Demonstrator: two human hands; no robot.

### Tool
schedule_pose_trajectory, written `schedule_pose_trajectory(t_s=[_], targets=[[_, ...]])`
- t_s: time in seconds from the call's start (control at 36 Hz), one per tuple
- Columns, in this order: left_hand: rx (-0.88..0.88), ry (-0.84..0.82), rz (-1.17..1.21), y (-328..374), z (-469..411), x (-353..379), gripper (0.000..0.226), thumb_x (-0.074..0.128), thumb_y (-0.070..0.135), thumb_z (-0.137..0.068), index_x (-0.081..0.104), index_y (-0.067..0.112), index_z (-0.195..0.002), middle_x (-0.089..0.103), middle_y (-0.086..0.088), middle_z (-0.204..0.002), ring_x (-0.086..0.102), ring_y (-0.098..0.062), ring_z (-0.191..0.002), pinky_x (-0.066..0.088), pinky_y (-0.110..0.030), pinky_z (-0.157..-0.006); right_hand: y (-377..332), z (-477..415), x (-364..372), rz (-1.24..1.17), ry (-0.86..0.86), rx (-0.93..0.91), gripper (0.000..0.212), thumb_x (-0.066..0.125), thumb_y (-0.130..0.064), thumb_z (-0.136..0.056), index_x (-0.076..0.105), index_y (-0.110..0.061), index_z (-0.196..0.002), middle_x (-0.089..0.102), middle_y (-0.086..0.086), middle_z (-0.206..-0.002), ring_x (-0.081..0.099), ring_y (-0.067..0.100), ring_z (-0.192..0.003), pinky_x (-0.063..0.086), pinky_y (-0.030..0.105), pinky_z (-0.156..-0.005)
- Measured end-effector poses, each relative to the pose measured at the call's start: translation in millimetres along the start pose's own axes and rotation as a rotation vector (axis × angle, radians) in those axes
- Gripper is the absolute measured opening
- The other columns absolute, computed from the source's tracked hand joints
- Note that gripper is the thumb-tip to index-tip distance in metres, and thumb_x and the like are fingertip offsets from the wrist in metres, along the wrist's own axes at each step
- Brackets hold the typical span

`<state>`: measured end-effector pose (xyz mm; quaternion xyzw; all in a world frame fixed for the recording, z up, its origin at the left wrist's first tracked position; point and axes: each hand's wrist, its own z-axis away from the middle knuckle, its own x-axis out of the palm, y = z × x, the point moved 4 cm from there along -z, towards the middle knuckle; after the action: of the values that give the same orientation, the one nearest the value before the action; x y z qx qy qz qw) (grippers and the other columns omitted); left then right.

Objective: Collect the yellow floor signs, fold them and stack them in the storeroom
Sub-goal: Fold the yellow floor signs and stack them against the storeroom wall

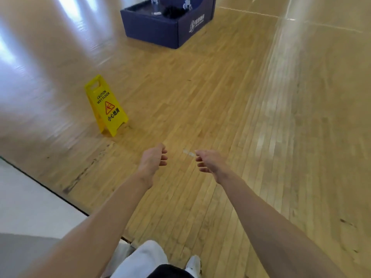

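A yellow floor sign (106,106) stands unfolded on the wooden floor, ahead and to the left. It carries "CAUTION WET FLOOR" text and a red warning triangle. My left hand (153,160) reaches forward, empty, with its fingers loosely curled and apart. It is well short of the sign, below and to the right of it. Beside it, at the same height, my right hand (209,162) is also empty with its fingers apart. Both forearms stretch out in front of me.
A dark blue box (160,30) with dark items inside sits on the floor at the far centre. A white surface with a dark edge (40,197) borders the wood at the lower left. My legs and white shoe (193,265) show at the bottom.
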<state>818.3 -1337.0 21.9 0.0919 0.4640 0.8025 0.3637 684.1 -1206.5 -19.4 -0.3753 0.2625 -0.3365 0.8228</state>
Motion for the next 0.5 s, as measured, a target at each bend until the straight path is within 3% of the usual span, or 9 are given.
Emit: schedule_pose_trajectory(t_s=[0.06, 0.22, 0.5], targets=[[-0.009, 0.031, 0.019, 7.0, -17.5, -2.8, 0.028, 0.045, 0.037, -0.090, 0.061, 0.015, -0.091, 0.061, -0.007, -0.096, 0.060, -0.024, -0.090, 0.041, -0.035, -0.084, -10.0, -19.9, 7.0, 0.025, -0.032, 0.001, 0.025, 0.058, -0.030, -0.095, 0.062, -0.007, -0.105, 0.059, 0.006, -0.094, 0.056, 0.021, -0.086, 0.050, 0.035, -0.078], [-0.004, 0.103, 0.113, 32.7, -78.0, -20.5, 0.024, 0.046, 0.036, -0.089, 0.058, 0.017, -0.083, 0.059, -0.007, -0.092, 0.057, -0.023, -0.084, 0.039, -0.032, -0.077, -58.2, -75.8, 45.8, 0.122, -0.131, -0.054, 0.020, 0.057, -0.029, -0.096, 0.060, -0.010, -0.093, 0.057, 0.003, -0.087, 0.054, 0.021, -0.084, 0.048, 0.033, -0.073], [-0.046, 0.208, 0.284, 96.8, -241.5, -87.5, 0.023, 0.047, 0.034, -0.088, 0.059, 0.016, -0.080, 0.059, -0.004, -0.083, 0.058, -0.022, -0.076, 0.041, -0.034, -0.078, -179.1, -213.1, 130.7, 0.265, -0.202, -0.155, 0.022, 0.057, -0.031, -0.096, 0.057, -0.016, -0.080, 0.059, 0.002, -0.085, 0.057, 0.020, -0.083, 0.049, 0.034, -0.074]])
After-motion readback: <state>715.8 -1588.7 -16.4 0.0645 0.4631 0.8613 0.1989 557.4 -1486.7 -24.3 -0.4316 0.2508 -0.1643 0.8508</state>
